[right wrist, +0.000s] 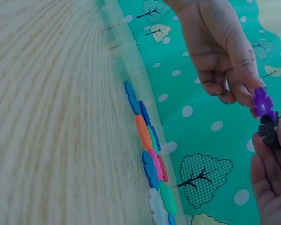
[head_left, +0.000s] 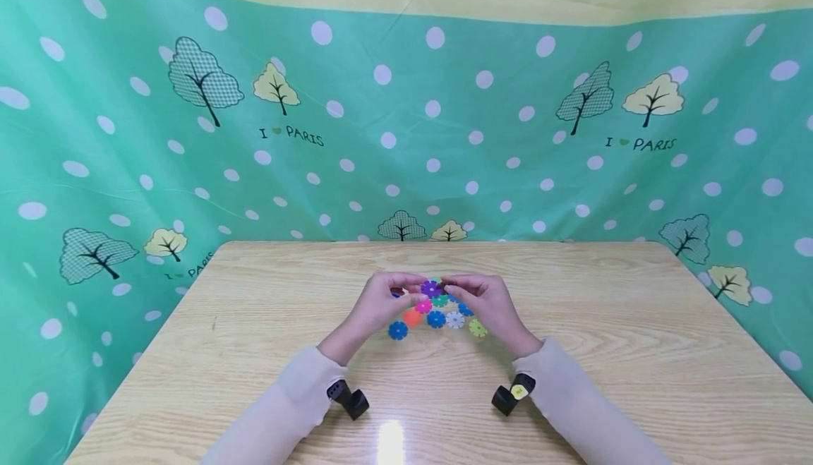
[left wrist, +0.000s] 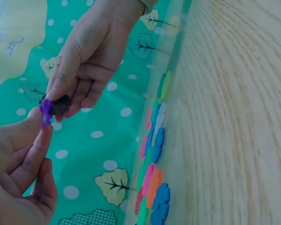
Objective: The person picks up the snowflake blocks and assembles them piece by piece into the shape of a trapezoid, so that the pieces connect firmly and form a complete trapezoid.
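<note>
With the left hand [head_left: 381, 300] pinching the purple plastic snowflake disc [right wrist: 262, 101] and the right hand [head_left: 484, 302] pinching the black notched plastic disc [right wrist: 270, 128] above the wooden surface [head_left: 603, 324], I'd line up the slots squarely — then push gently.

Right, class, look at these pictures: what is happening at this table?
A person sits at a wooden table and holds two small toothed plastic discs up between both hands. The left hand pinches a purple disc, and the right hand pinches a dark disc; the two discs meet edge to edge above the table. Beneath the hands, more discs lie flat in a loose cluster, among them a blue one, an orange one, a white one and a light green one.
</note>
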{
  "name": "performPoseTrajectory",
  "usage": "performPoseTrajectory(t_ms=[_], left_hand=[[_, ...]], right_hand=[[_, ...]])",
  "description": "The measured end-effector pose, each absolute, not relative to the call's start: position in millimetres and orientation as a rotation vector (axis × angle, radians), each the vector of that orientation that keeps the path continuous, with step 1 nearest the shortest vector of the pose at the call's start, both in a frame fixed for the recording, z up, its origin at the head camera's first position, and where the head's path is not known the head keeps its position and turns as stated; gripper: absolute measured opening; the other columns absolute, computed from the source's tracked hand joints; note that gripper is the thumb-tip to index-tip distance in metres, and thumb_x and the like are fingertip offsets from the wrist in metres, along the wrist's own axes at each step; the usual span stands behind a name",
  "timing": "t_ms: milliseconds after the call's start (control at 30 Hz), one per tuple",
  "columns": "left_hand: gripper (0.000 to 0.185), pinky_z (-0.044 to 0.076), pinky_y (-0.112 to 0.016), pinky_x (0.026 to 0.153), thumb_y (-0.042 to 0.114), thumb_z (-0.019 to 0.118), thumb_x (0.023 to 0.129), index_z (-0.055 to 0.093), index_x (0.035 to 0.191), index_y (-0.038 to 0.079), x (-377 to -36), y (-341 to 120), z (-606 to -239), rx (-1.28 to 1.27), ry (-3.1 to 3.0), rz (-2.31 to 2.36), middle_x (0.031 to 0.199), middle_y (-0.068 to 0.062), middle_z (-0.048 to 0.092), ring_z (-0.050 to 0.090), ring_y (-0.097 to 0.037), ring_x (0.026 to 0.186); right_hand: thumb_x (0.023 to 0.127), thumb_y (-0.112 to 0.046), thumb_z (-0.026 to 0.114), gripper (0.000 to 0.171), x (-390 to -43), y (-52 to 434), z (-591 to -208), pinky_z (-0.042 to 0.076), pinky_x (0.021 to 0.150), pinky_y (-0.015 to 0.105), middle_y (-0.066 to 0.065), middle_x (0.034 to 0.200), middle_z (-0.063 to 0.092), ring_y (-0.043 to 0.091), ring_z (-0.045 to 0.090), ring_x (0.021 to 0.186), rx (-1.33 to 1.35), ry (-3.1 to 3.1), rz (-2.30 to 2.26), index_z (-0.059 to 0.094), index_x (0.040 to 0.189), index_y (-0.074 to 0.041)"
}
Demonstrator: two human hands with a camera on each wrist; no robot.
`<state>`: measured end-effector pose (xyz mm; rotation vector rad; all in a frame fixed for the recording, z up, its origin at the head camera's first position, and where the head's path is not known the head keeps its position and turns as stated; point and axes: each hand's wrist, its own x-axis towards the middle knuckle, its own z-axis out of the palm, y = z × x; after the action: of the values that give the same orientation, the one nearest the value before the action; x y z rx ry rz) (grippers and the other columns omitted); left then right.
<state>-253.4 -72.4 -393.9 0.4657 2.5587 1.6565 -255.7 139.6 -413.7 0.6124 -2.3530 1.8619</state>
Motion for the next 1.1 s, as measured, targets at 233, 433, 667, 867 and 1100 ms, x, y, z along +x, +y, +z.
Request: performPoseTrajectory(t_ms=[233,433,667,867,1100], left_hand=[[0.025,0.05,-0.022,0.057,0.017,0.072,0.083,0.071,0.107,0.008,-249.5,-69.5,-393.0,0.482,2.544,1.705,0.097,-0.006,0.07,0.059,-0.023,0.073],[0.025,0.05,-0.021,0.057,0.016,0.072,0.084,0.071,0.107,0.007,-249.6,-69.1,-394.2,0.472,2.536,1.717,0.096,-0.006,0.07,0.058,-0.02,0.071],[0.023,0.048,-0.022,0.057,0.017,0.072,0.083,0.072,0.105,0.009,-250.4,-68.0,-396.8,0.46,2.522,1.728,0.09,-0.003,0.07,0.057,-0.024,0.073],[0.022,0.049,-0.024,0.06,0.018,0.073,0.082,0.072,0.103,0.01,-250.1,-67.6,-398.0,0.474,2.533,1.733,0.09,-0.003,0.069,0.057,-0.023,0.076],[0.023,0.05,-0.026,0.064,0.016,0.073,0.082,0.072,0.105,0.01,-249.4,-66.9,-398.1,0.46,2.535,1.732,0.093,-0.003,0.07,0.058,-0.026,0.081]], right_hand=[[0.091,-0.009,0.062,0.028,-253.3,138.4,-413.6,0.053,0.083,0.029,0.016,0.115,0.065,0.016,0.067,0.095,0.626,-2.396,1.926,0.064,0.117,0.002],[0.086,-0.01,0.068,0.038,-252.0,138.2,-415.6,0.055,0.079,0.027,0.018,0.114,0.064,0.016,0.067,0.091,0.657,-2.422,1.945,0.061,0.121,0.003],[0.085,-0.007,0.068,0.033,-251.1,136.9,-414.9,0.055,0.075,0.024,0.016,0.114,0.066,0.023,0.065,0.092,0.667,-2.402,1.882,0.064,0.117,0.0],[0.086,-0.002,0.066,0.031,-242.6,134.2,-399.4,0.056,0.074,0.035,0.019,0.112,0.065,0.024,0.066,0.086,0.672,-2.43,1.874,0.062,0.116,0.004],[0.087,-0.006,0.066,0.034,-252.7,136.3,-414.7,0.056,0.075,0.033,0.016,0.113,0.065,0.024,0.066,0.087,0.659,-2.434,1.916,0.063,0.12,-0.001]])
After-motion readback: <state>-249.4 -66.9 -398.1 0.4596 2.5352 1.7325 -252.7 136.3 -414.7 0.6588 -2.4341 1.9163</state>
